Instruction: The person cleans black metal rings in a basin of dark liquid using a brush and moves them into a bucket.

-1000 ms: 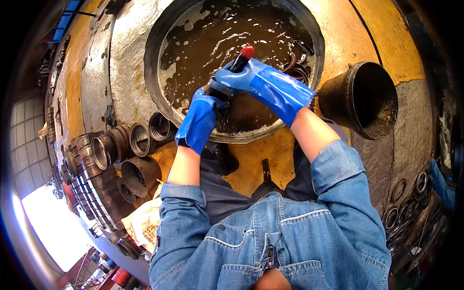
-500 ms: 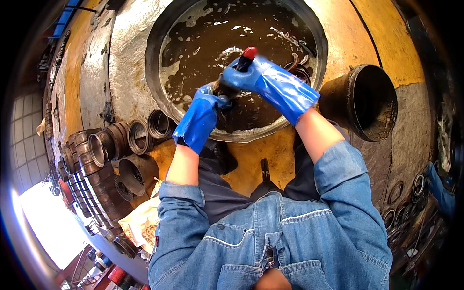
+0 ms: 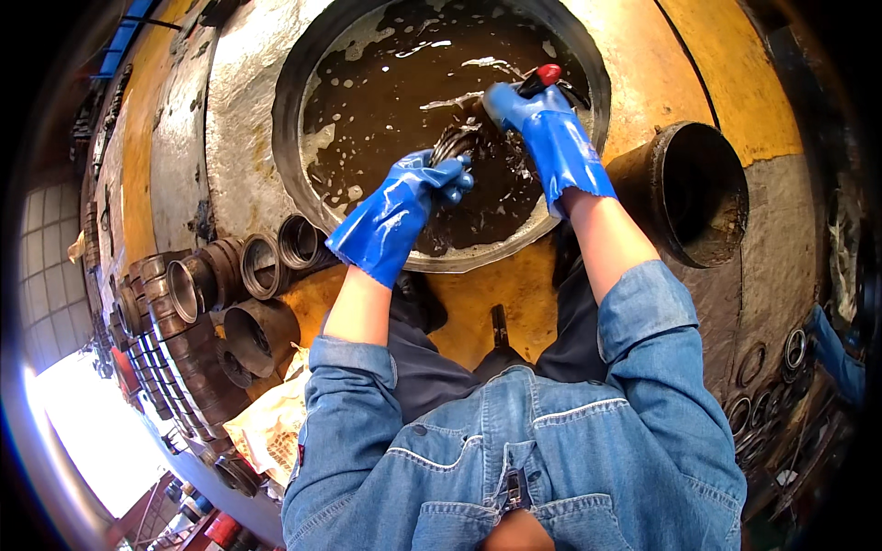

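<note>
Both my hands wear long blue rubber gloves and work above a round dark tub (image 3: 288,138) of murky brown liquid with foam patches. My left hand (image 3: 424,179) is closed around a dark, wet metal part with curved ridges (image 3: 456,142), like a bundle of thin rings. In my right hand (image 3: 533,106), the fingers wrap round a brush with a black handle and red end (image 3: 548,73). The red end points up and away to the right. Its bristle end is blurred and mostly hidden near the glove, to the right of the metal part.
A wide dark metal cylinder (image 3: 703,193) lies open-ended to the tub's right. Several greasy metal rings and sleeves (image 3: 264,265) stand along the left, near a crumpled paper sack (image 3: 268,418). More rings (image 3: 796,349) lie at far right. My legs flank the tub's near side.
My hands have moved apart. The right hand with the brush has gone right and slightly up; the left has shifted right, and the ridged part in it now shows.
</note>
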{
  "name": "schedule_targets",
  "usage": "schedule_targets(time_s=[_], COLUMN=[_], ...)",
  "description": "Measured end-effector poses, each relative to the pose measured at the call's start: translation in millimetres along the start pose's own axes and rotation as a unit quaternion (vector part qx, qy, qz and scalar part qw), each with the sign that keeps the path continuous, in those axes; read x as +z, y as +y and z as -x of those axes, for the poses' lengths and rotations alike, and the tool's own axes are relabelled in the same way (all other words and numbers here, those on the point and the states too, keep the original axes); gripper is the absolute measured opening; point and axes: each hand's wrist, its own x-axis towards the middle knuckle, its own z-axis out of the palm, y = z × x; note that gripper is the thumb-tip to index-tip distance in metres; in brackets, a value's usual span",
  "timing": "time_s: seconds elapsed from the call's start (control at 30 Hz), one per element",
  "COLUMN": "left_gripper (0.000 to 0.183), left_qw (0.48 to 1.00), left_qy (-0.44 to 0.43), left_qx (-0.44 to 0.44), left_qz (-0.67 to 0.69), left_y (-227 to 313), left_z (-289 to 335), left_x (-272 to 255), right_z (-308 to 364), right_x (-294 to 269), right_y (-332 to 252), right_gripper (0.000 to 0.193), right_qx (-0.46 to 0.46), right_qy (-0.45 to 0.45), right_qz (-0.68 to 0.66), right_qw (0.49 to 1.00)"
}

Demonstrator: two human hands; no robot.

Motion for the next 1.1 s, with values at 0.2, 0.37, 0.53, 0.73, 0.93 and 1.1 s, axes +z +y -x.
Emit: schedule_targets(time_s=[0.2, 0.37, 0.53, 0.73, 0.93, 1.1], left_gripper=[0.049, 0.028, 0.028, 0.033, 0.042, 0.041], left_qw=[0.998, 0.996, 0.995, 0.994, 0.996, 0.996], left_qy=[-0.005, 0.062, 0.039, 0.083, 0.046, 0.048], left_qx=[0.066, 0.043, 0.091, 0.067, 0.069, 0.076], left_qz=[-0.016, 0.038, -0.012, -0.017, 0.027, 0.011], left_y=[-12, 6, -5, 8, 2, -6], left_z=[11, 14, 21, 38, 33, 22], left_x=[25, 0, -20, 0, -12, -13], right_z=[-23, -38, -36, -55, -35, -36], right_x=[-17, 0, 55, 42, 32, 57], right_y=[22, 17, 6, 16, -1, -3], right_gripper=[0.048, 0.048, 0.048, 0.039, 0.030, 0.039], right_qx=[-0.013, -0.048, -0.120, -0.023, -0.115, -0.037], right_qy=[0.050, -0.091, -0.285, -0.160, -0.258, -0.239], right_qz=[0.018, 0.024, 0.073, 0.148, -0.008, 0.098], right_qw=[0.999, 0.994, 0.948, 0.976, 0.959, 0.965])
